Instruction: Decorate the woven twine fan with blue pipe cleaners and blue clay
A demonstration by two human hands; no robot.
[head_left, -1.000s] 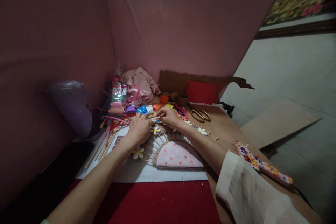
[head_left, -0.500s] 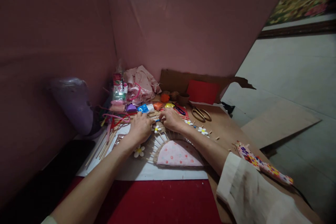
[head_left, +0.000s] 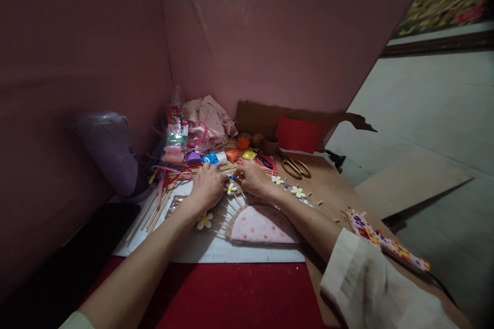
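Beyond the red surface (head_left: 231, 293), a half-round craft piece (head_left: 264, 231) lies on a white sheet (head_left: 239, 256), straight edge toward the person. Its centre is a pale pink cloth panel (head_left: 252, 218) dotted with small red-pink motifs and edged in brown, cord-like trim (head_left: 230, 230). Thin wooden sticks (head_left: 319, 203) fan outward, their ends poking out at the right. White flowers (head_left: 298, 192) with yellow centres sit along the outer curve. At its far side, the left hand (head_left: 209, 185) and right hand (head_left: 252, 177) nearly meet, fingers bent around a small blue piece (head_left: 231, 177); I cannot tell which one pinches it. Behind them lie colourful packets (head_left: 210, 158), with gold-handled scissors (head_left: 296, 168) to the right and crumpled pink cloth (head_left: 210, 118) farther back.
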